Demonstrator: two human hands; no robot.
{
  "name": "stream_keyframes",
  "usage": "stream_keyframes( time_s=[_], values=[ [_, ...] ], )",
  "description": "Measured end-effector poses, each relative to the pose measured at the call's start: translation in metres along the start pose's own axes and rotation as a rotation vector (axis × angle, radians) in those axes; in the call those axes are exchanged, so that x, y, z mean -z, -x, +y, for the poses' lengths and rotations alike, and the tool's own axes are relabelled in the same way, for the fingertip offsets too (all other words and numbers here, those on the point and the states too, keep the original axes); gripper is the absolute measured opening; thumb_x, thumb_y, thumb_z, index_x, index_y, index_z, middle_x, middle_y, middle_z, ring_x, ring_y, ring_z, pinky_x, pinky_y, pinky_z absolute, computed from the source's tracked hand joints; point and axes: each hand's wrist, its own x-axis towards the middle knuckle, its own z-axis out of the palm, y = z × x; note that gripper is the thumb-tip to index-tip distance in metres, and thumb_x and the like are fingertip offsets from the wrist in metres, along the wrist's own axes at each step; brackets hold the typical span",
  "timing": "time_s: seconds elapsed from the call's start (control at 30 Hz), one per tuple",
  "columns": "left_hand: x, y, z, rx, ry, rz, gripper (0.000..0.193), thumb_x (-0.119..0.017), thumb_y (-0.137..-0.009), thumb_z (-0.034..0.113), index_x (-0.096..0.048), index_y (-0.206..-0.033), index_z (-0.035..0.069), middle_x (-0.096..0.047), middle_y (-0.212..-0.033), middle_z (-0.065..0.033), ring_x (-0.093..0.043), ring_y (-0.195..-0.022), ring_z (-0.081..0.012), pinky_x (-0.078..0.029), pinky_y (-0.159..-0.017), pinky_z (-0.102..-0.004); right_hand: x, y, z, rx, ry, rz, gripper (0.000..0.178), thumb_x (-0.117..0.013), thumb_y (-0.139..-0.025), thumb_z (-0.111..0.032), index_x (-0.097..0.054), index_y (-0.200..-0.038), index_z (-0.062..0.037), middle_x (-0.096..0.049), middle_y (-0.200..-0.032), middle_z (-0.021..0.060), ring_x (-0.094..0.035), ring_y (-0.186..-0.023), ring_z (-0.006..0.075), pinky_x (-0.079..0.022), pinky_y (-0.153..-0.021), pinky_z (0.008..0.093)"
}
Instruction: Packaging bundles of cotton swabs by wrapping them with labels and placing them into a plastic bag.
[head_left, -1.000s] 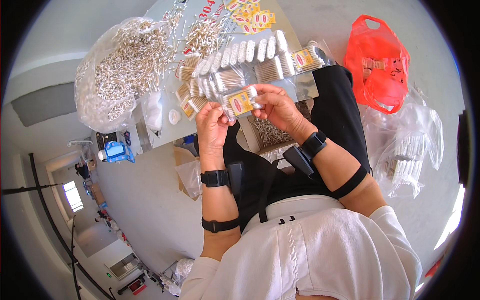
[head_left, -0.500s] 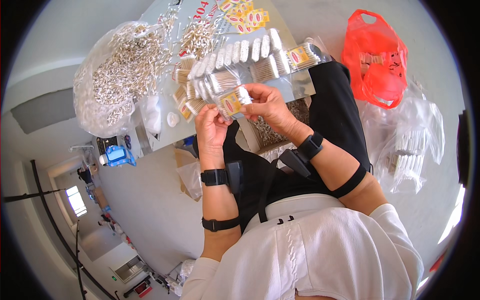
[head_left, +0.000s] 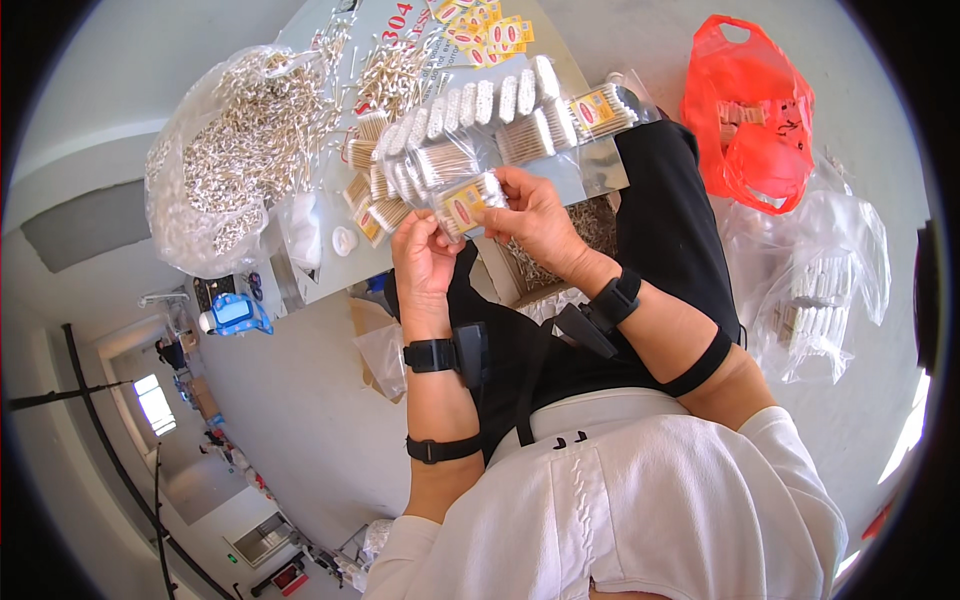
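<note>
I hold the packet [head_left: 464, 207] near the front edge of the counter [head_left: 602, 166], its ends clamped in the grip of my left hand [head_left: 426, 258] and right hand [head_left: 543, 224], ideally lightly, so the swabs [head_left: 491, 188] lie aligned.

Tabletop [head_left: 352, 270]: grey, smooth, red + dark lettering at far end, set at an angle. On it, L side: big clear bag [head_left: 225, 150] full of loose swabs, mouth open, some spilling out. Just R of that, loose swab pile [head_left: 392, 75]. Far edge: yellow labels [head_left: 490, 38], scattered & overlapping. Mid: swab bundles [head_left: 468, 108], white tips up, in a slanting row, w/ a labelled pack [head_left: 598, 112] at R end. Nr edge, L: white wrapped item [head_left: 303, 230] & small round white pc [head_left: 344, 240], side by side.
</note>
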Motion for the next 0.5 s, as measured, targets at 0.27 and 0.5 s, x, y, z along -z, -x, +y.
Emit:
stream_keyframes(
  time_s=[0.27,0.5],
  values=[
    [0.0032,0.0022,0.0055,-0.035,0.042,-0.031,0.004,-0.052,-0.081,0.003,-0.054,-0.085,0.004,-0.054,-0.073,-0.0053,-0.047,-0.059,-0.0117,-0.041,-0.051,-0.0267,0.0048,-0.0035,0.0063,-0.052,-0.183,0.047,0.025,-0.063,-0.077,-0.001,-0.057,-0.102,0.0008,-0.063,-0.077,0.0048,-0.056,-0.058,0.0081,-0.043,-0.05,0.0191],
    [0.0015,0.0028,0.0072,-0.081,0.061,-0.024,0.008,-0.053,-0.078,0.003,-0.055,-0.085,0.003,-0.055,-0.075,-0.0067,-0.05,-0.065,-0.0149,-0.041,-0.055,-0.0278,0.009,-0.0054,0.0071,-0.081,-0.236,0.105,0.022,-0.063,-0.075,0.002,-0.057,-0.097,0.0008,-0.063,-0.074,0.005,-0.057,-0.057,0.0087,-0.042,-0.048,0.0197]
  ],
)
